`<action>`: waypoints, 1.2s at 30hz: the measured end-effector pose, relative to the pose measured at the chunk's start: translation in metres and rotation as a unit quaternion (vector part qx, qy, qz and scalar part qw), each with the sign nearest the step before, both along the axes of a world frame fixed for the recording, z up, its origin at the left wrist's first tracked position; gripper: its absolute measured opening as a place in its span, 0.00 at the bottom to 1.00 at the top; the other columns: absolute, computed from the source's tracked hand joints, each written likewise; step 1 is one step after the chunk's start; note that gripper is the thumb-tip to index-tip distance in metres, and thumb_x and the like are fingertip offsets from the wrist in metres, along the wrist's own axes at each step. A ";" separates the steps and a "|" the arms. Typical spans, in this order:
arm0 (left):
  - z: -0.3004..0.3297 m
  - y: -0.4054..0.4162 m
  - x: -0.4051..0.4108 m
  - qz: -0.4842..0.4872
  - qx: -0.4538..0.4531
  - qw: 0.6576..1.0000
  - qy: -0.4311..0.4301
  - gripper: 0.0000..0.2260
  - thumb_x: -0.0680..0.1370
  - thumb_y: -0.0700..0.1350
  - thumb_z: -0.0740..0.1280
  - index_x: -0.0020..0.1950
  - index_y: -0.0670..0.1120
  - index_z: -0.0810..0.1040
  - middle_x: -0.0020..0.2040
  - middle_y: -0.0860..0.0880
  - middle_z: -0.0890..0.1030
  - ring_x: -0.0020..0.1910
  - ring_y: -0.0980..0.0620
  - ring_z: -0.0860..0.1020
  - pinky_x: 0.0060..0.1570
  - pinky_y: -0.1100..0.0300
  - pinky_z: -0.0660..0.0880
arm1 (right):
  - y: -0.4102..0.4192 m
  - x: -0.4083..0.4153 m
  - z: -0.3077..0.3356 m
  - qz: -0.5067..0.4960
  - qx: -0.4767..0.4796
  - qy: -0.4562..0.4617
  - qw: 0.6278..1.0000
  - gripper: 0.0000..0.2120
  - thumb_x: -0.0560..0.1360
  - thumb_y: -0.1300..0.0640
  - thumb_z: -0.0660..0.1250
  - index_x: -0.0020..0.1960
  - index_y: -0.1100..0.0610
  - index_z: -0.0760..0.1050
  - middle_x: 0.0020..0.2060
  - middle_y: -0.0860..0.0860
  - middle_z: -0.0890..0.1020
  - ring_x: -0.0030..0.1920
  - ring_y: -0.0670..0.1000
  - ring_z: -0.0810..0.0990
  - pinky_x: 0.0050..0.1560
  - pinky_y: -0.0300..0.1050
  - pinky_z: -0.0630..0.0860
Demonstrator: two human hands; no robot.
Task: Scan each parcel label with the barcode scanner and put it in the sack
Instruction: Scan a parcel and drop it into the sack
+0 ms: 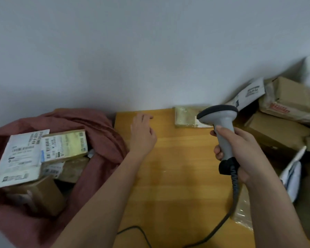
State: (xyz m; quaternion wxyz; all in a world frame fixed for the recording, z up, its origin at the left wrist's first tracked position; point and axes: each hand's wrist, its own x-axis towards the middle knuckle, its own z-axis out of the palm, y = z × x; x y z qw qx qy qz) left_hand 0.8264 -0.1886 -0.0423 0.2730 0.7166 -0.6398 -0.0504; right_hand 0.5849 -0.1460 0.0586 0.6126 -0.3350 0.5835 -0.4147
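Several labelled parcels [43, 151] lie heaped in the open reddish sack [100, 133] at the left, white labels facing up. Just right of the sack, the left hand [142, 133] hovers over the wooden table [168, 176] with relaxed, loosely spread fingers, holding nothing. Farther right, at the table's back edge against the wall, lies a small tape-wrapped parcel [185, 117]. The right hand [240, 151] grips the handle of the grey barcode scanner [220, 119], its head in front of that parcel, its coiled cable [234, 179] trailing down. Cardboard boxes [283, 108] pile up at the far right.
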 end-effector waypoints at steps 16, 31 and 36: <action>-0.114 -0.120 -0.112 -0.093 0.396 0.896 -0.178 0.33 0.78 0.41 0.65 0.80 0.45 0.52 0.81 0.47 0.51 0.79 0.49 0.50 0.76 0.43 0.46 | -0.091 -0.102 -0.073 0.039 0.042 0.012 0.998 0.11 0.79 0.50 0.68 0.58 0.53 0.77 0.32 0.50 0.82 0.30 0.49 0.78 0.31 0.42 0.74; -0.137 -0.011 -0.083 -0.041 0.425 0.891 -0.153 0.59 0.62 0.65 0.78 0.78 0.54 0.40 0.78 0.43 0.45 0.77 0.37 0.53 0.74 0.38 0.45 | -0.058 -0.078 -0.070 0.039 0.052 0.004 0.998 0.07 0.78 0.51 0.69 0.54 0.51 0.78 0.34 0.51 0.82 0.30 0.50 0.77 0.29 0.43 0.74; -0.122 0.017 -0.069 -0.029 0.396 0.918 -0.022 0.50 0.64 0.61 0.78 0.76 0.52 0.53 0.69 0.45 0.59 0.67 0.41 0.67 0.68 0.49 0.66 | -0.034 -0.066 -0.064 0.016 0.069 0.005 0.997 0.09 0.79 0.51 0.68 0.56 0.52 0.78 0.31 0.50 0.82 0.29 0.50 0.77 0.30 0.43 0.74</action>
